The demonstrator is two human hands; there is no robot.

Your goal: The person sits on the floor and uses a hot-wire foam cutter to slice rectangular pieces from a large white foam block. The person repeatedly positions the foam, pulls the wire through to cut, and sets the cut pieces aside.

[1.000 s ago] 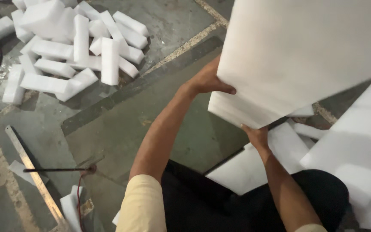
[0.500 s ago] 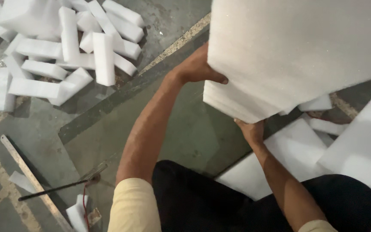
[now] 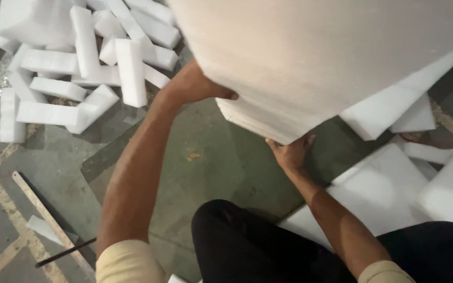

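Note:
A big stack of thick white foam sheets (image 3: 310, 57) fills the upper right of the head view, lifted off the floor and tilted towards me. My left hand (image 3: 197, 84) grips its left side, fingers pressed on the edge. My right hand (image 3: 292, 152) is under the lowest corner, palm up, holding it from below. Both forearms reach up from my body; my dark trousers show at the bottom.
A heap of white foam bars (image 3: 79, 68) lies on the concrete floor at the upper left. More foam slabs (image 3: 389, 188) lie flat at the right. A wooden strip (image 3: 48, 220) and a thin dark rod (image 3: 64, 253) lie at the lower left.
The foam stack has risen and swung closer to the camera, now covering more of the view. Both hands kept their hold and moved with it.

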